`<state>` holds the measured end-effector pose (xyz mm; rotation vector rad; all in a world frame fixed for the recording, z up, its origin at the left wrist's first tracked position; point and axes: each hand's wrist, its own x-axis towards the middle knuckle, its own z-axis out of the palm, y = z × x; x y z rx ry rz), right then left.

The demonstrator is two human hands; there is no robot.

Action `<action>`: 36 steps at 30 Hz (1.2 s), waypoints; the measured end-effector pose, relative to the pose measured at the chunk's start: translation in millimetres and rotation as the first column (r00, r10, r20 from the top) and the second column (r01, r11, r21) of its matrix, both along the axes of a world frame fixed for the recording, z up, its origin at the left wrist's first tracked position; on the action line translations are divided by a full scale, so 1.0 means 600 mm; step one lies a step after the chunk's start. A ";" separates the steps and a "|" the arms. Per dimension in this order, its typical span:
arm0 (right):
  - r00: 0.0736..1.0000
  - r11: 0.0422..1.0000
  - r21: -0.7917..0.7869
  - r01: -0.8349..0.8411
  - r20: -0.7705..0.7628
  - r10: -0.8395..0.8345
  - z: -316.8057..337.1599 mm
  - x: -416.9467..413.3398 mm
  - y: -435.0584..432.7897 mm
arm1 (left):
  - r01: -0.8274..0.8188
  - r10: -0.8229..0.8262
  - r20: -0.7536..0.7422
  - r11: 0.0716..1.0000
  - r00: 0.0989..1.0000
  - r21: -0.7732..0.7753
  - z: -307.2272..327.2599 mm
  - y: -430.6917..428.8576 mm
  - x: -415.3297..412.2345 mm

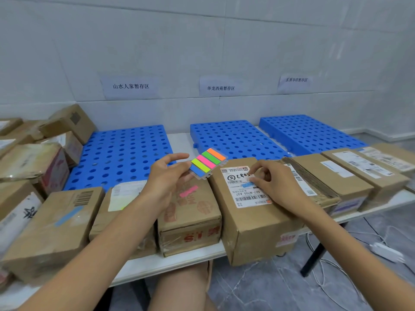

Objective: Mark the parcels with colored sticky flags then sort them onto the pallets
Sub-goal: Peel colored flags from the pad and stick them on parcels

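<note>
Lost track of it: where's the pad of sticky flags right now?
In the left hand, the flag pad is held above the front row of boxes, before the middle blue pallet.

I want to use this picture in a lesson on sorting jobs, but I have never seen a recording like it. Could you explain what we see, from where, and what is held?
One camera, worn on a person's head, looks down at their bare hands. The left hand holds a pad of coloured sticky flags. The right hand presses a blue flag onto a parcel's label. Cardboard parcels line the white table; behind them lie three blue pallets, bare so far.
</note>
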<state>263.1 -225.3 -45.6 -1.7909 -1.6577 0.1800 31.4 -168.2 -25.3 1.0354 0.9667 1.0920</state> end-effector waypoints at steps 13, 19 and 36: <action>0.959 0.933 0.251 -0.258 0.188 0.214 0.042 -0.054 -0.008 | 0.200 -0.199 -0.037 0.979 0.979 0.022 0.012 -0.018 0.017; 0.863 0.918 0.185 -0.350 0.445 0.239 0.028 -0.070 0.004 | 0.269 -0.269 -0.029 0.963 0.963 0.032 0.014 -0.022 0.017; 0.919 0.848 0.395 -0.354 0.316 0.236 0.029 -0.077 0.009 | 0.331 -0.329 -0.066 0.944 0.942 0.019 0.011 -0.023 0.017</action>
